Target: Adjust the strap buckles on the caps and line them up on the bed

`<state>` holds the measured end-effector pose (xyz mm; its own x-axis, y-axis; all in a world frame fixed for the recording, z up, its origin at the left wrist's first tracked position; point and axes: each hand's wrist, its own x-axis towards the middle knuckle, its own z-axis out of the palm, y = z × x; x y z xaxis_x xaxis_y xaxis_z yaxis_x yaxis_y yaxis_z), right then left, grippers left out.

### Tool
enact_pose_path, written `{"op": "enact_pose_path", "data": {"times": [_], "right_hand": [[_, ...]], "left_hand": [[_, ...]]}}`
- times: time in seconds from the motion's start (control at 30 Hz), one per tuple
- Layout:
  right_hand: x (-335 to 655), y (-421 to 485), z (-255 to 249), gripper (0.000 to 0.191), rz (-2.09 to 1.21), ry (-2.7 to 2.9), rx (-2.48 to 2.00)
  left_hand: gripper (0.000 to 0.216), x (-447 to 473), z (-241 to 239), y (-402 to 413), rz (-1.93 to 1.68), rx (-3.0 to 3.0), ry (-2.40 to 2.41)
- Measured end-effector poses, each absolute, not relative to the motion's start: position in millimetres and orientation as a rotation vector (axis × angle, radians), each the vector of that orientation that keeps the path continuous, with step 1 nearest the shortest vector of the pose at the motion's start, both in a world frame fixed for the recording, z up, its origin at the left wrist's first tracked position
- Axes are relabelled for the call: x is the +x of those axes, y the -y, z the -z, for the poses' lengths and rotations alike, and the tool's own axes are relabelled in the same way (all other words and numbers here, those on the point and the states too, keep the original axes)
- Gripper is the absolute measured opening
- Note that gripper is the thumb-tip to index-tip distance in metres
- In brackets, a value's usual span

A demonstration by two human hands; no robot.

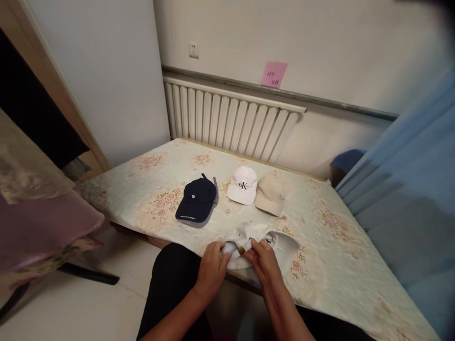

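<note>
A pale grey-white cap lies upside down at the near edge of the bed. My left hand and my right hand both pinch its back strap, on either side of a small brass buckle. Behind it three caps lie in a row: a navy cap at the left, a white cap with black letters in the middle, a beige cap at the right.
A white radiator runs along the wall behind the bed, with a pink note above it. Blue fabric hangs at the right. Folded pinkish bedding lies at the left, over white floor.
</note>
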<state>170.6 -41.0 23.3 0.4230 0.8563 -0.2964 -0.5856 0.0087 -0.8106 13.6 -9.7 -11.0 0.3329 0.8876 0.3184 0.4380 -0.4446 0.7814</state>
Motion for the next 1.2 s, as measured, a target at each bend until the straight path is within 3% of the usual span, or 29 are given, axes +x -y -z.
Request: {"op": "enact_pose_path", "data": {"times": [0.17,0.3,0.37,0.67,0.9,1.0,1.2], "right_hand": [[175.2,39.6,-40.9,0.027,-1.12,0.329,-1.011],[176.1,40.1,-55.7,0.026,-1.112,0.317,-0.961],[175.5,41.7,-63.3,0.027,-1.102,0.301,-0.944],[170.4,54.7,-105.2,0.027,-1.046,0.141,-0.719],[164.9,66.1,-114.6,0.022,-1.166,0.09,-0.631],[166.7,70.9,-116.1,0.023,-1.167,0.158,-0.641],[178.8,88.8,-112.4,0.042,-0.951,0.472,-0.786]], "left_hand": [[0.036,14.6,17.6,13.6,-0.989,1.848,-1.087],[0.087,28.0,20.4,27.4,-0.93,1.771,-1.055],[0.096,36.6,17.1,32.8,-0.889,1.708,-1.125],[0.048,53.7,-14.4,11.7,-1.044,1.563,-1.036],[0.055,53.4,-38.5,5.6,-1.166,1.613,-0.938],[0.043,51.2,-43.1,0.9,-1.138,1.637,-1.001],[0.031,46.9,-66.5,-5.7,-1.143,1.691,-1.044]]}}
